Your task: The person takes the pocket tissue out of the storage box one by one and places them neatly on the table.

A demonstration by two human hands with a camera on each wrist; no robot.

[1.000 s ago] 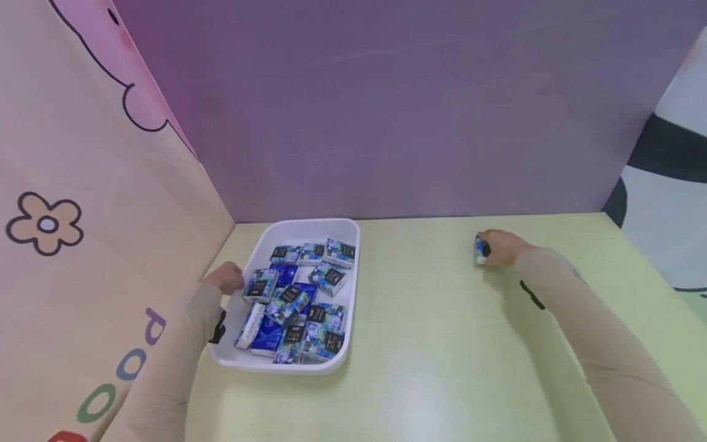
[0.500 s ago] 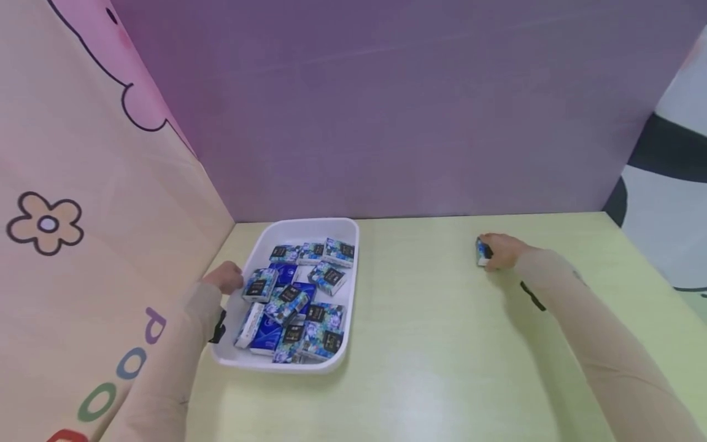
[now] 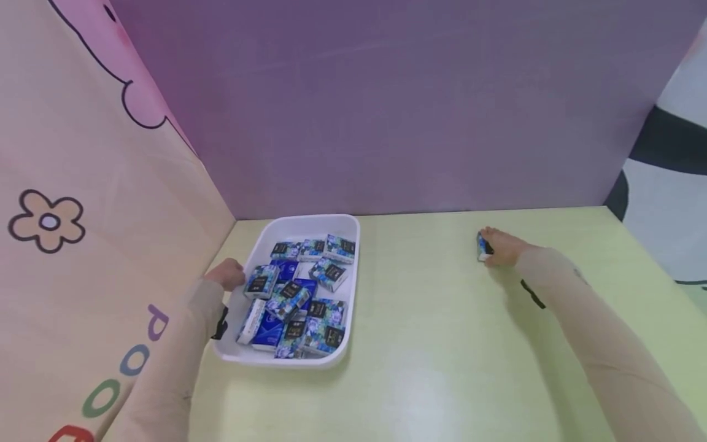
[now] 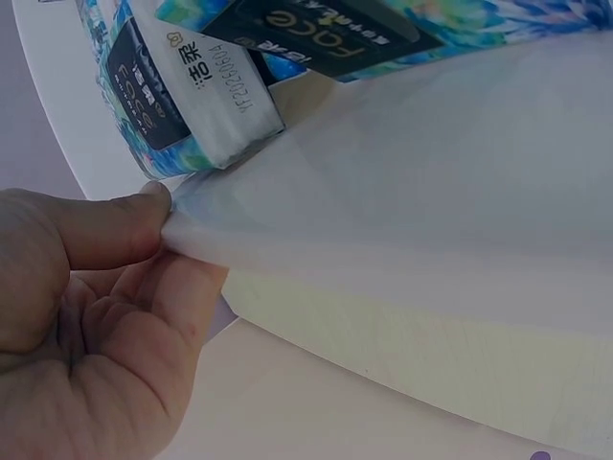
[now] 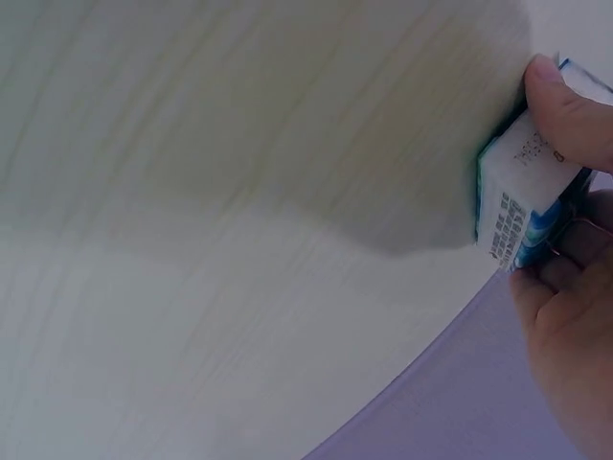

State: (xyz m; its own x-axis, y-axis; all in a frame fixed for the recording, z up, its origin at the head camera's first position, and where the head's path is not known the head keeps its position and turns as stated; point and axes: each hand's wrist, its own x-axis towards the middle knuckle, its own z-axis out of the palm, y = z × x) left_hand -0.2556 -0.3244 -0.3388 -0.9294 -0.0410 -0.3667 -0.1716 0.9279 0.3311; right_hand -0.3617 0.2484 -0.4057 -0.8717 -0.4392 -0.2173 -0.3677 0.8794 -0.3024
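Observation:
At the left of the head view, my left hand (image 3: 227, 274) pinches the rim of a white plastic tray (image 3: 276, 362). The left wrist view shows the thumb over the rim and the fingers (image 4: 187, 287) beneath it. Flower-print tissue packs (image 3: 288, 299) with black labels fill much of the tray, among dark blue packs (image 3: 268, 331). Far to the right, my right hand (image 3: 504, 247) grips one flower-print tissue pack (image 3: 483, 247) low at the table. In the right wrist view the thumb presses the pack's white printed side, and the fingers wrap its other side.
The pale wood-grain table (image 3: 420, 319) runs between tray and right hand. A purple wall panel (image 3: 409, 123) stands along its back edge. On the left rises a pink printed panel (image 3: 110, 202), close by the left arm. A black-and-white panel (image 3: 668, 184) borders the right side.
The head view has tilted slightly. Both hands keep their holds, the left on the tray rim and the right on the tissue pack, with hardly any movement.

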